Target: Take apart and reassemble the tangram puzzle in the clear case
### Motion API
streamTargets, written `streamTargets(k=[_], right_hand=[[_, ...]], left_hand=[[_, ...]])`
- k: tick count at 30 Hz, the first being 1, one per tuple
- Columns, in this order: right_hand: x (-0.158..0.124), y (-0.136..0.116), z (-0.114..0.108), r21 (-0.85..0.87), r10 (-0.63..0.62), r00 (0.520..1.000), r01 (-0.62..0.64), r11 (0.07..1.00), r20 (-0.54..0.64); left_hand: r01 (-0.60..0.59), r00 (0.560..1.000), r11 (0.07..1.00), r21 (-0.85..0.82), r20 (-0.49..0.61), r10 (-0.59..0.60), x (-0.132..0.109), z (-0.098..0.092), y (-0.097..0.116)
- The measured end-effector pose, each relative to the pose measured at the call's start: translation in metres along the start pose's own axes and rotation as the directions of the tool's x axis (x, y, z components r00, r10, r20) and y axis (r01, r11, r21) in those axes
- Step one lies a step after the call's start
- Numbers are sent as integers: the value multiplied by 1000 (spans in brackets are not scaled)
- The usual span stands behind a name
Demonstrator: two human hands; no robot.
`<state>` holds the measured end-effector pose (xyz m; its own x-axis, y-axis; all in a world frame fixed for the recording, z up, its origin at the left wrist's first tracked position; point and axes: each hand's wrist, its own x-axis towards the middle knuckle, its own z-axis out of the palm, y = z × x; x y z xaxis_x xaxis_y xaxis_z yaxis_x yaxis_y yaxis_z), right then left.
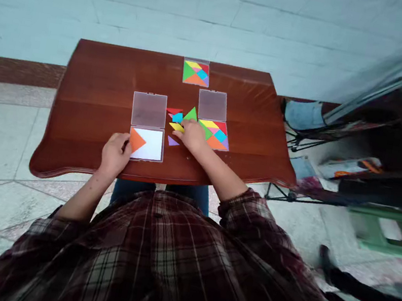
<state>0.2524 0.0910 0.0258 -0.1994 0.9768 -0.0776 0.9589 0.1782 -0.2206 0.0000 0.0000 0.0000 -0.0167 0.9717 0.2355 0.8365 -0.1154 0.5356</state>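
Since the forearms cross the near edge of the brown surface, that edge is partly hidden. Off to the right, another person's legs get cut off by the frame, same with a green stool, pretty blurry too.

I count three flat square cases: a far case and a right case, each filled with a colored tile pattern, plus a left case with a white base. Two clear lids are flipped back, a left lid and a right lid.

Two hands on the job. Left hand has its fingers curled at the left case's left edge, right beside the one orange triangle lying in there; can't tell if it's pinching anything. Right hand is over the loose bits between the two near cases, fingers bent, grip unclear.

Six loose pieces by my count: green and yellow at its fingertips, red, blue and a half-covered pink just beyond, purple nearer.
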Motion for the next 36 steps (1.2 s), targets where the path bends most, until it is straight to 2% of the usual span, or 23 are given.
streamTargets(k=[4,7,12,15,17,19,24,30,36], right_hand=[[-3,3,0,-2,36,999,-36,999,5],[-8,-6,-8,34,14,1000,-13,999,-16],[-12,-56,-8,80,-199,980,199,977,-3],[-8,-84,4,23,-235,971,234,972,45],[-5,-91,10,-2,-225,972,226,974,60],[-2,-91,13,-3,-229,972,230,973,60],[-3,-77,14,72,-339,940,336,939,45],[-10,-69,13,85,-262,964,258,962,42],[-8,-74,18,30,-278,959,277,960,48]], left_hand=[[-12,1000,1000,4,18,12,-2,-1,3],[-22,1000,1000,-16,11,22,-2,-1,4],[-17,1000,999,-52,-14,16,-1,1,3],[-25,999,997,-72,-25,24,-2,1,3],[-31,999,997,-77,-24,29,-3,2,4],[-30,999,996,-82,-16,29,-4,3,4],[-22,1000,995,-97,-17,21,-4,5,4],[-10,1000,994,-106,-12,9,-4,5,3],[-15,1000,996,-92,-9,14,-4,3,4]])
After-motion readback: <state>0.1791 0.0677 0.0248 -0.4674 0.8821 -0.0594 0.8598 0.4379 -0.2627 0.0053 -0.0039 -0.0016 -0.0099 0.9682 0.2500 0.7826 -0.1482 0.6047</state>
